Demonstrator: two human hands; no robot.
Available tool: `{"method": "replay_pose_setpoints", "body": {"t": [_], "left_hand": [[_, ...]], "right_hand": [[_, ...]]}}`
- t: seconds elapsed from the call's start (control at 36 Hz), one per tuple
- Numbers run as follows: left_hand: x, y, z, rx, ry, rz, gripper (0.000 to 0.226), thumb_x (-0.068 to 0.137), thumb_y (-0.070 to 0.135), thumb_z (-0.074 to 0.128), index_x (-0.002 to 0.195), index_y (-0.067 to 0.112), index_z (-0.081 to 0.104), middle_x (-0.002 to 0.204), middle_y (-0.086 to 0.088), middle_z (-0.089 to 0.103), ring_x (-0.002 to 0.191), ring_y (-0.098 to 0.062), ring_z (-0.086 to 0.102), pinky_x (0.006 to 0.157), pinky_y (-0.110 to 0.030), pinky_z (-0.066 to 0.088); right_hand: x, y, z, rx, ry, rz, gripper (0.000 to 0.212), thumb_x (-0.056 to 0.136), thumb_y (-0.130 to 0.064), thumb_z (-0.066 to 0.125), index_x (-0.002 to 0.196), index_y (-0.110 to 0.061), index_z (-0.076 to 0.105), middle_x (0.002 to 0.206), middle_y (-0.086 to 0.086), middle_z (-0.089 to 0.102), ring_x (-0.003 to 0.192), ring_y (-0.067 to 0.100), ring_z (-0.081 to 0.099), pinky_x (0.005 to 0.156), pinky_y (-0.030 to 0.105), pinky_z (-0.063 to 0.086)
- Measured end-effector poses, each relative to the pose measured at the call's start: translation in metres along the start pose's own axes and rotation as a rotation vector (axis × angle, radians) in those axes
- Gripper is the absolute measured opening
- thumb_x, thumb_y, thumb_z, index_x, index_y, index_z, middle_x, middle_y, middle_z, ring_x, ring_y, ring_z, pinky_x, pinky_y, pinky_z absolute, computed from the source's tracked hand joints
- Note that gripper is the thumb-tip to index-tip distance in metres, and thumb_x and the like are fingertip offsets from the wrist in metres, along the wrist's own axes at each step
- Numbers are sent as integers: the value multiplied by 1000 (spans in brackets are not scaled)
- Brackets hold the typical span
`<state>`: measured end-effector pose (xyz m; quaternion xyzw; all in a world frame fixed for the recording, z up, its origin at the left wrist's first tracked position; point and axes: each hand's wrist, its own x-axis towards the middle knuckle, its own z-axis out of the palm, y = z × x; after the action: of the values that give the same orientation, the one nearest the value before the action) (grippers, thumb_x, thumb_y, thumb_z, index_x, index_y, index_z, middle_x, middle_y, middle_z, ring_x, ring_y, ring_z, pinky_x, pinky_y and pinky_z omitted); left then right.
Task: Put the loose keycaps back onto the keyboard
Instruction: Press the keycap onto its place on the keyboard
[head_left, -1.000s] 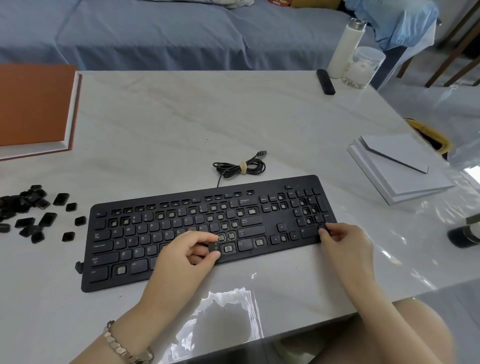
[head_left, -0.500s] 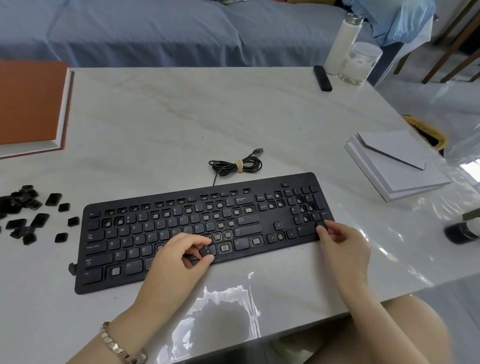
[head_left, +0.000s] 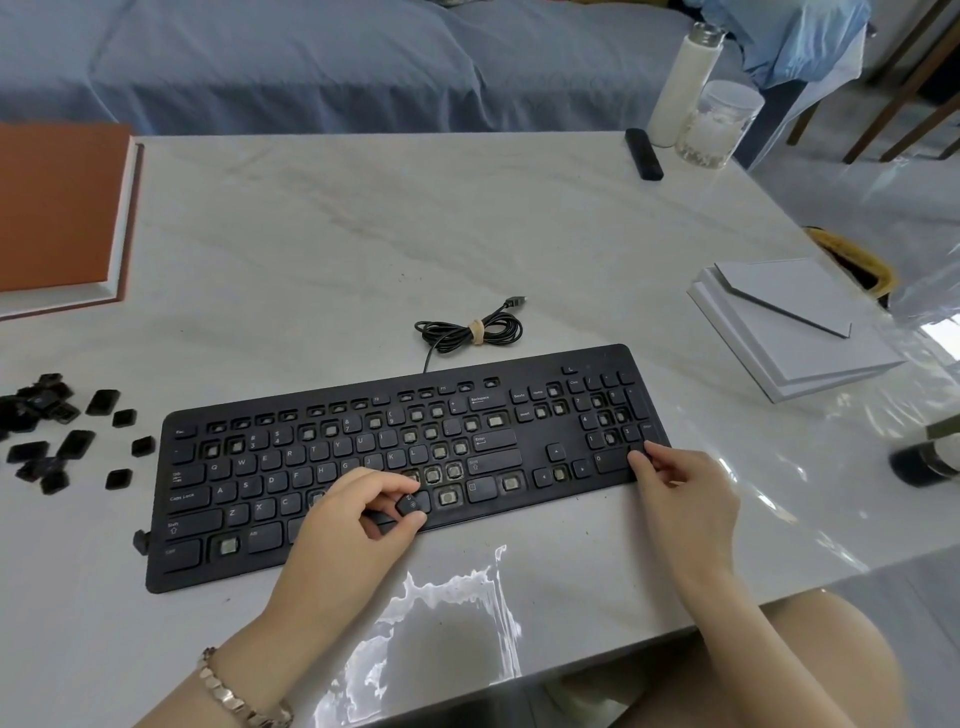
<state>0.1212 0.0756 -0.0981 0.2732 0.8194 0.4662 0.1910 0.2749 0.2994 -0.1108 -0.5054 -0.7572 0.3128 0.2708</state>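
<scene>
The keyboard (head_left: 332, 447) lies on the desk (head_left: 363, 234) a little inside its near edge, turned slightly so that its left end sits closer to the person than its right. Many of its sockets are uncapped and show pale stems, mostly in the upper rows, the middle and the number pad. One keycap (head_left: 412, 505) is over the bottom rows near the middle, just left of an uncapped socket, pinched between the thumb and forefinger of the left hand (head_left: 348, 525). That hand's other fingers are curled beneath. The right hand (head_left: 675, 493) is well apart from it, at the keyboard's near right corner, which its bent fingers grip.

The loose keycaps (head_left: 47, 426) lie scattered on the desk just off the keyboard's left end, near the desk's left side. The coiled cable (head_left: 470, 332) rests just behind the keyboard's back edge. Beyond it a broad stretch of marble runs to the far edge. There a black bar (head_left: 644, 154), a white bottle (head_left: 680, 83) and a glass jar (head_left: 719, 124) stand at the right corner.

An orange book (head_left: 57, 208) lies at far left. A stack of white boards (head_left: 789, 332) sits by the right edge, near the right hand. A bracelet (head_left: 234, 696) circles the left wrist.
</scene>
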Motion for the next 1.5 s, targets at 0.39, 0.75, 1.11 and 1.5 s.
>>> {"method": "replay_pose_setpoints", "body": {"t": [0.39,0.75,1.11,1.5], "left_hand": [[1,9,-1,-35,51,-49,25,72,4,77,79,25,66,78,2,58,69,1,55,61,-8,38],[2,16,-22,-177,109,-144,23,65,4,83,73,17,66,74,-4,66,59,-3,59,61,-7,46],[-15,7,-57,-217,194,-112,27,63,0,83,72,18,66,74,-6,67,60,-3,63,60,-7,45],[-27,-44,-90,12,236,132,28,71,9,79,84,29,66,92,15,60,93,3,55,82,-6,41]], "right_hand": [[-10,11,7,-562,158,-426,33,88,-27,47,89,-6,72,74,8,54,63,29,54,43,31,42],[-20,-14,9,-410,-155,-260,23,90,-20,57,103,-6,70,95,1,52,89,14,43,78,21,32],[-85,-148,73,463,-871,39,8,80,-12,70,81,-19,69,69,-12,65,58,-11,58,58,5,42],[-108,-172,108,442,-974,73,17,79,-2,69,75,-18,68,66,1,69,67,13,67,73,24,56]]}}
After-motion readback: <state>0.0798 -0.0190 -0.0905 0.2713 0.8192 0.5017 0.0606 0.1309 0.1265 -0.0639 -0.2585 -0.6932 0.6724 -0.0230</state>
